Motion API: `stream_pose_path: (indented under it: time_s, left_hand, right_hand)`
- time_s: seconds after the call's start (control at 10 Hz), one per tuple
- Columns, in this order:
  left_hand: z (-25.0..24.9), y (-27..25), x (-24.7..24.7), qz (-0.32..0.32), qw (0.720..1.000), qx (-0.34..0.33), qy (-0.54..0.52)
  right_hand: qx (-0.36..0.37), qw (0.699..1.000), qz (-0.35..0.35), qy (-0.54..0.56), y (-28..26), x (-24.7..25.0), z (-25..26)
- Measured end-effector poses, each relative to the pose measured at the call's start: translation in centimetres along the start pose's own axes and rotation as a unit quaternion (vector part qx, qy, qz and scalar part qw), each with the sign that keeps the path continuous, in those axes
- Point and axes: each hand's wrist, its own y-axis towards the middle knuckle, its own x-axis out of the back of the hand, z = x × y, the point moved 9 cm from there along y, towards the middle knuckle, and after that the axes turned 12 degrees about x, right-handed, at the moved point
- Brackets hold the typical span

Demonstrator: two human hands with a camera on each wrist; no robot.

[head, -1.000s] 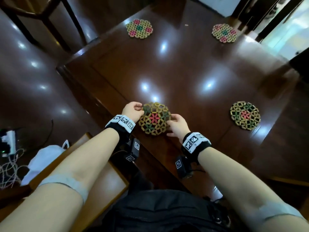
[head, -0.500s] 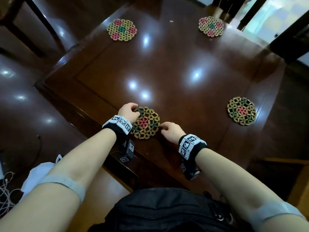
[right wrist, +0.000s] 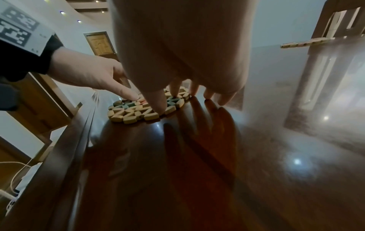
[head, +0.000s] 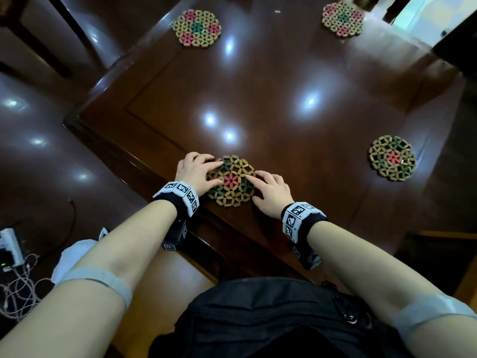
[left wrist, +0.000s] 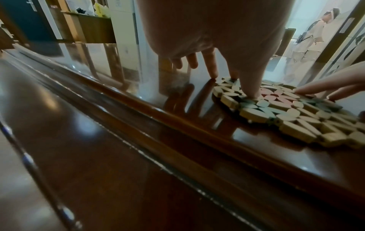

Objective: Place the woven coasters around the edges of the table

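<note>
A round woven coaster (head: 232,180) with a red flower centre lies flat on the dark glossy table (head: 284,81), close to its near edge. My left hand (head: 200,171) rests on the coaster's left side; in the left wrist view the thumb presses down on the coaster (left wrist: 286,112). My right hand (head: 269,186) touches its right side, and in the right wrist view the thumb and fingertips sit on the coaster (right wrist: 134,114). Three more coasters lie flat: far left (head: 196,28), far right (head: 342,19) and at the right edge (head: 392,158).
A dark chair (head: 51,34) stands beyond the table's left corner. A white bag (head: 74,257), a power strip (head: 10,249) and cables lie on the floor at the left. A black bag (head: 271,319) hangs at my waist. A person (left wrist: 308,39) stands in the far doorway.
Both hands have gone from holding the near coaster by its sides to resting their fingertips on its top. The coaster stays near the table's front edge.
</note>
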Motion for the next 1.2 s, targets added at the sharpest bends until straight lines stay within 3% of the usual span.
stream_pose_path:
  time_s: [0.7,1.0,1.2]
  left_hand:
    - [1.2,-1.3,0.3,0.011,1.0,-0.001,0.004]
    - [1.0,-1.2,0.0,0.018,1.0,0.007,-0.005]
    - [0.6,-1.7,0.8,0.018,0.999,0.029,-0.028]
  right_hand:
    - [0.028,0.999,0.017,-0.025,-0.6,-0.1,1.7]
    - [0.036,0.997,0.059,-0.029,-0.7,0.1,1.7]
    - [0.044,0.997,0.066,0.014,-1.0,0.8,1.5]
